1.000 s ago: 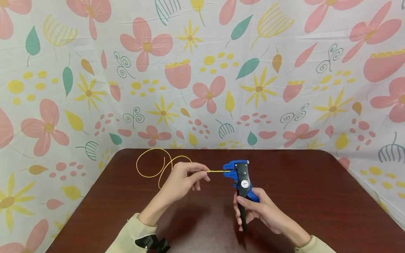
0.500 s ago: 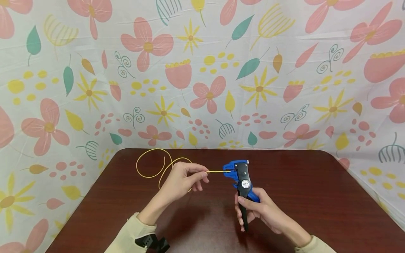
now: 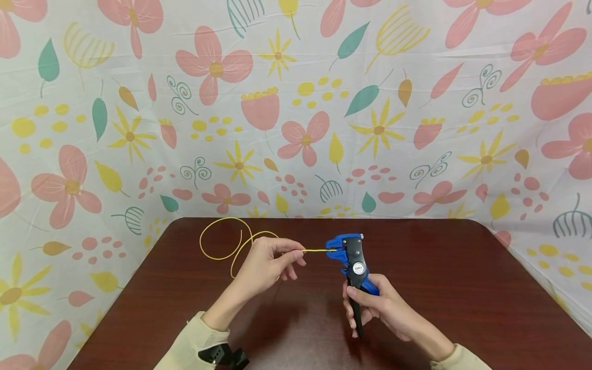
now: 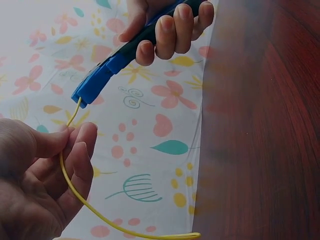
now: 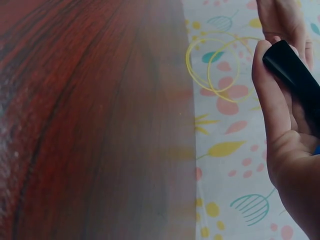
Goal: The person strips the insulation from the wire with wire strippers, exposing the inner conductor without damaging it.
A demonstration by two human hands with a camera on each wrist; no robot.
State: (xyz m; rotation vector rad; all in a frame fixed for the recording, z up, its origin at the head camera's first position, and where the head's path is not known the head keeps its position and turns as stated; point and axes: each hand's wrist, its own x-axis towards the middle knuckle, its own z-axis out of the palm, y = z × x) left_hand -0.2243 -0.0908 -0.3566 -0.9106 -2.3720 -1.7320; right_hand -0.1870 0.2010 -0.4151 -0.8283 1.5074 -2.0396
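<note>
My left hand (image 3: 265, 264) pinches a thin yellow wire (image 3: 316, 251) between thumb and index finger, a short way from its end. That end runs into the blue jaws of a wire stripper (image 3: 355, 257), which has a black body and a blue lever. Around the stripper's handles my right hand (image 3: 381, 308) has its fingers curled, holding the tool upright above the table. In the left wrist view the wire (image 4: 85, 200) bends down past the left palm. The right wrist view shows the black handle end (image 5: 285, 60) in the right hand (image 5: 285, 140); the jaws are out of that view.
Loose loops of the yellow wire (image 3: 201, 241) trail behind the left hand, over the far left of the dark red-brown table (image 3: 439, 267). A flower-printed cloth (image 3: 296, 174) hangs close behind the table and along both sides. A black device (image 3: 222, 354) is strapped at the left wrist.
Both hands, the wire stripper and the wire end stay practically where they were. Only the loose wire loops shift very slightly.
</note>
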